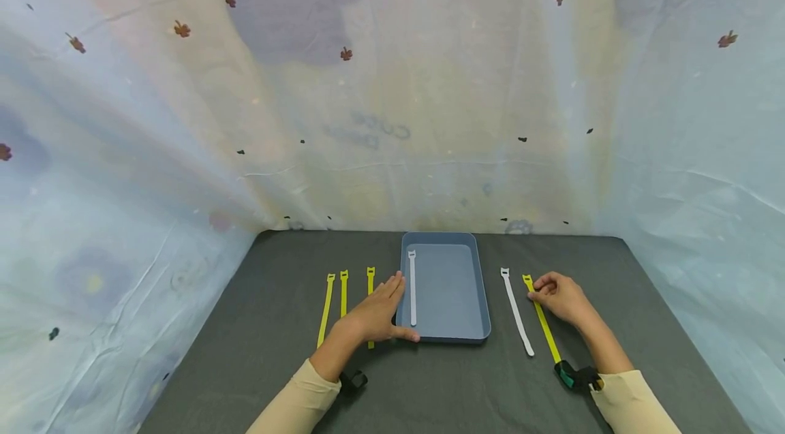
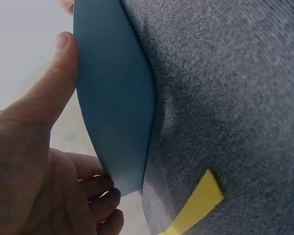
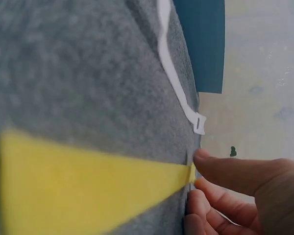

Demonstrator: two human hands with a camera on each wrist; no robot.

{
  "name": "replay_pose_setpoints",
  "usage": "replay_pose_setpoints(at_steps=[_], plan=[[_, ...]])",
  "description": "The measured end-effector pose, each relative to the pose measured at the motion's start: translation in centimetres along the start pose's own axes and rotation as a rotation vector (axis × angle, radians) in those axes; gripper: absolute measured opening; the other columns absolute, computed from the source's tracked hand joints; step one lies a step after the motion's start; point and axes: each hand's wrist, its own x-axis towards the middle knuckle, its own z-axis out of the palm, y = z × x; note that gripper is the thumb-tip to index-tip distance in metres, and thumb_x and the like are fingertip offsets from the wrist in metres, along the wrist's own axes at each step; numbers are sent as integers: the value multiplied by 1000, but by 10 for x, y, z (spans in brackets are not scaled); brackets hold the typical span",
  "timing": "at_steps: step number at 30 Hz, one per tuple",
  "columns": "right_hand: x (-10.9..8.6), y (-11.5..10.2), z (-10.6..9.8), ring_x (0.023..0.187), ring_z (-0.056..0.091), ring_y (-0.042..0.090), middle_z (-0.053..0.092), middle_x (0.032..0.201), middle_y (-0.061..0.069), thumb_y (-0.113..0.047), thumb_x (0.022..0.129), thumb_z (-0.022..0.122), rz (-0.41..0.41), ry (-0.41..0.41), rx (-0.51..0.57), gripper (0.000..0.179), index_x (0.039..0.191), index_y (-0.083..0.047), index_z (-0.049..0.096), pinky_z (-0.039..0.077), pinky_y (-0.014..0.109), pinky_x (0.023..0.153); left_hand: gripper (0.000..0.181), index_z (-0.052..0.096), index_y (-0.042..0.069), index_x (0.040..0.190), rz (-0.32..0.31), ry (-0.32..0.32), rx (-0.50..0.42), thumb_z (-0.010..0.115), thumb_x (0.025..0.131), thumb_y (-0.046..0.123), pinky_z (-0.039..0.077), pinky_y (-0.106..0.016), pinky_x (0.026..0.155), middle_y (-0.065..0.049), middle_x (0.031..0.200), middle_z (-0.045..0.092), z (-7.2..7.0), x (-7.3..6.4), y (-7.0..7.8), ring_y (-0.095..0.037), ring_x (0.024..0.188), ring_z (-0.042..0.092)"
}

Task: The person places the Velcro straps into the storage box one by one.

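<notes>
My left hand (image 1: 374, 311) rests against the left side and near-left corner of a blue-grey tray (image 1: 454, 333), its fingers fairly straight and its thumb at the near edge. Inside the tray lies a white cable tie (image 1: 413, 287) with a slotted head. On the right, my right hand (image 1: 561, 296) pinches a yellow cable tie (image 1: 546, 328) near its slotted head, thumb and forefinger at its two edges. That tie's broad tail (image 3: 63, 181) lies on the cloth. Another white cable tie (image 1: 517, 311) lies between the tray and the right hand.
Left of the tray, several yellow cable ties lie on the dark grey cloth (image 1: 276, 338); one tie (image 1: 371, 281) is partly behind the left hand. A patterned sheet (image 1: 392, 114) hangs behind and on both sides of the table.
</notes>
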Motion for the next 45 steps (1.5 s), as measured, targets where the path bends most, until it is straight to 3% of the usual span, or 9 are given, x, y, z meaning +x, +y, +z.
replay_pose_setpoints(at_steps=[18, 45], plan=[[0, -3, 2, 71, 53, 19, 60, 80, 4, -15, 97, 79, 42, 16, -14, 22, 101, 3, 66, 43, 33, 65, 125, 14, 1, 171, 0, 0, 4, 79, 88, 68, 19, -51, 133, -16, 180, 6, 1, 0, 0, -33, 166, 12], [1, -3, -5, 72, 56, 19, 66, 84, 7, -17, 100, 77, 6, 16, -17, 21, 94, 1, 68, 48, 34, 63, 125, 14, 1, 171, 3, -4, 17, 78, 88, 69, 19, -51, 133, -17, 180, 6, 0, 1, -1, -33, 166, 12]])
